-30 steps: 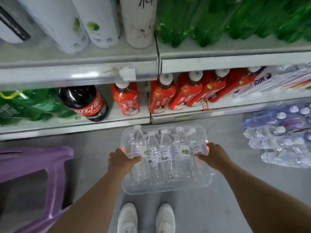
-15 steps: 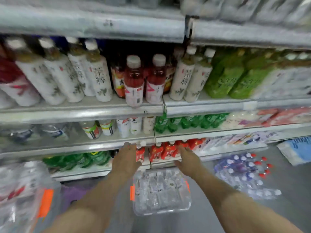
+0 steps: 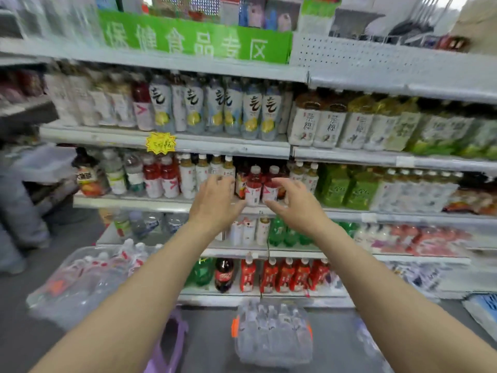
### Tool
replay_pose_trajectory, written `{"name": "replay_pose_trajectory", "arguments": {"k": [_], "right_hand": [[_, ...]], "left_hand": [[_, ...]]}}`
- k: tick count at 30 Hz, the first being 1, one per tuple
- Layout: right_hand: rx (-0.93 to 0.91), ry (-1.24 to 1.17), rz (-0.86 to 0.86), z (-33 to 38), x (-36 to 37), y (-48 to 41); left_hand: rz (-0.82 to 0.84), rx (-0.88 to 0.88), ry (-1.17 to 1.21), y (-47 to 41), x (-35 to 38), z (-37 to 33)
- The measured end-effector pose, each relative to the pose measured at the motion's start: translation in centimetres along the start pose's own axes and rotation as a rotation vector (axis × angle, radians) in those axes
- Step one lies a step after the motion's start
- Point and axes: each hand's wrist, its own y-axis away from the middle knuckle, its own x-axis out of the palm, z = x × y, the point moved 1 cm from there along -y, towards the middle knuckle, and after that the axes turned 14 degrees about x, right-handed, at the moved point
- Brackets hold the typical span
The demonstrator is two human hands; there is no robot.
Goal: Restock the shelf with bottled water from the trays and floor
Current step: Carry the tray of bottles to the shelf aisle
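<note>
A clear plastic tray of small water bottles (image 3: 271, 336) lies on the grey floor below me, apart from both hands. My left hand (image 3: 215, 201) and my right hand (image 3: 291, 200) are raised side by side in front of the middle shelf (image 3: 139, 203), empty, fingers loosely spread. Between and just beyond them stand two red-drink bottles (image 3: 259, 185) on that shelf. A second, larger tray of water bottles (image 3: 88, 275) sits at the lower left. A few water bottles (image 3: 145, 224) stand on the shelf one level down, left of my left arm.
Shelves packed with tea, soda and juice bottles fill the view. A purple plastic stool (image 3: 168, 345) stands on the floor left of the tray. Wrapped water packs (image 3: 481, 308) lie at the right on the floor. A person's leg in grey (image 3: 18, 211) shows at far left.
Both hands let go of the water tray, which now lies on the floor, and rose to the middle shelf. My view swung up from the floor to the shelves.
</note>
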Motion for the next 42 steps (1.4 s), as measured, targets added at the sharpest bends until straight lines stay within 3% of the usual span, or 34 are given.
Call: {"name": "replay_pose_trajectory", "arguments": {"k": [5, 11, 26, 33, 42], "right_hand": [[-0.088, -0.012, -0.02, 3.8, -2.8, 7.9], [-0.137, -0.043, 0.016, 9.8, -1.6, 12.3], [-0.152, 0.065, 0.102, 32.7, 12.9, 11.5], [-0.084, 0.125, 0.149, 35.6, 17.8, 8.4], [-0.085, 0.178, 0.274, 35.1, 26.8, 0.3]], "left_hand": [[-0.107, -0.03, -0.04, 7.3, -7.2, -1.4], [-0.16, -0.063, -0.08, 13.1, -12.3, 2.1], [-0.068, -0.191, -0.073, 18.9, -21.2, 24.9], [-0.017, -0.2, -0.009, 17.3, -19.7, 31.7], [0.079, -0.35, 0.001, 14.1, -14.1, 40.4]]}}
